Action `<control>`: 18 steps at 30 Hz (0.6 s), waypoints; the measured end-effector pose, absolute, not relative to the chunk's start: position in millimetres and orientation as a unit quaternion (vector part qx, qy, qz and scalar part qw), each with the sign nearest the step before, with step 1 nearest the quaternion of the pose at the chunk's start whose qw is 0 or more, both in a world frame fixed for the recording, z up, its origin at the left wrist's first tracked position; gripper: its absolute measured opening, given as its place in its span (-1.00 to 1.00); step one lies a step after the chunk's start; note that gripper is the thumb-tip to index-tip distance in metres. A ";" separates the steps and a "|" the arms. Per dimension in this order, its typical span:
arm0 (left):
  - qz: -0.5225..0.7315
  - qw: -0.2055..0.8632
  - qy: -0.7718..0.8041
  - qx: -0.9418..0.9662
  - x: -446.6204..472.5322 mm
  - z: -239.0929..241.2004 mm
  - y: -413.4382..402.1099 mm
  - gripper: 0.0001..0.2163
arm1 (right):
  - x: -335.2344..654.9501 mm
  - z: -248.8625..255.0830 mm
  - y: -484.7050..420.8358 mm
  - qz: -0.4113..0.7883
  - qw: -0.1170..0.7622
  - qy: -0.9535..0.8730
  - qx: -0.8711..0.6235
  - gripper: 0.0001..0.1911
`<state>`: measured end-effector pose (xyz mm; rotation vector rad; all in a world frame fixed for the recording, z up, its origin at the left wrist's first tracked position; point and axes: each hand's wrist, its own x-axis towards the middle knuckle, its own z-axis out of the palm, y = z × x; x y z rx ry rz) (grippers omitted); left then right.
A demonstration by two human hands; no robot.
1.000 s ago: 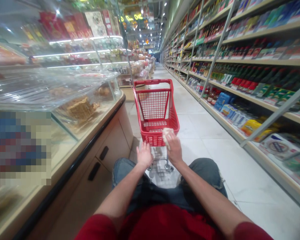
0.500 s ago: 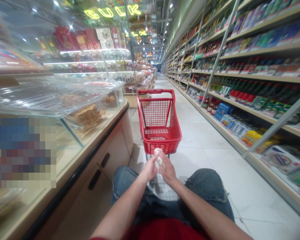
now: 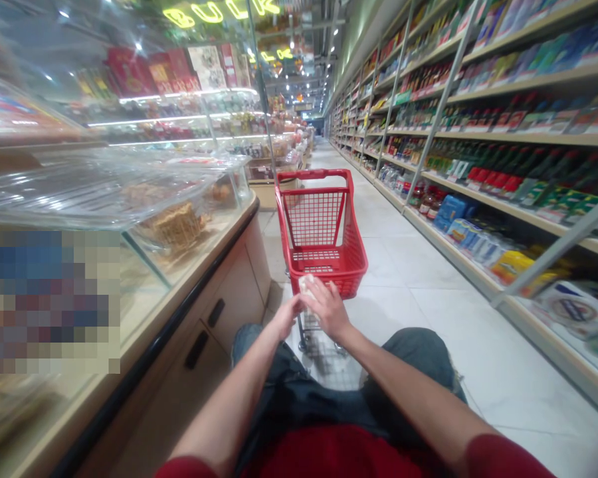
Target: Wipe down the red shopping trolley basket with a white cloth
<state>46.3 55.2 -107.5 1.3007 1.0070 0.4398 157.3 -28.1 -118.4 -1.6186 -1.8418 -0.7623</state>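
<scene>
A small white crumpled cloth or tissue (image 3: 306,284) is pressed between my two hands, close to the near rim of a red shopping cart (image 3: 351,287). My right hand (image 3: 327,309) lies over the cloth with its fingers wrapped on it. From the left, my left hand (image 3: 290,317) grips the cloth's lower side, its fingertips partly hidden behind my right fingers. Just beyond my hands the cart's basket shows its red grid wall and floor. Whether my fingers touch the cart's rim, I cannot tell.
On my left runs a wood-fronted counter (image 3: 239,265) with glass-covered bins and packaged food (image 3: 177,224). Tall shelves (image 3: 508,143) of bottles and packs line the right side. Pale floor tiles (image 3: 393,265) stretch down the aisle between them. My bent knees flank the cart's lower frame.
Both hands have moved up and slightly left with the white cloth, nearer the cart's rim. My right hand has turned further over the cloth. The view has shifted slightly.
</scene>
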 end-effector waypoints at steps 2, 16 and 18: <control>0.200 0.537 0.454 0.683 40.5 -107.7 61.5 -0.72 | 159.5 -105.9 -12.9 -0.286 0.270 -0.683 -0.616 -0.64; 0.055 0.034 0.390 0.918 41.5 -120.8 34.0 -0.44 | 177.4 -146.9 -46.4 -0.275 0.249 -0.632 -0.680 -0.62; 0.069 0.028 0.382 0.921 46.8 -119.1 29.2 -0.42 | 183.4 -136.4 -44.1 -0.288 0.265 -0.613 -0.686 -0.62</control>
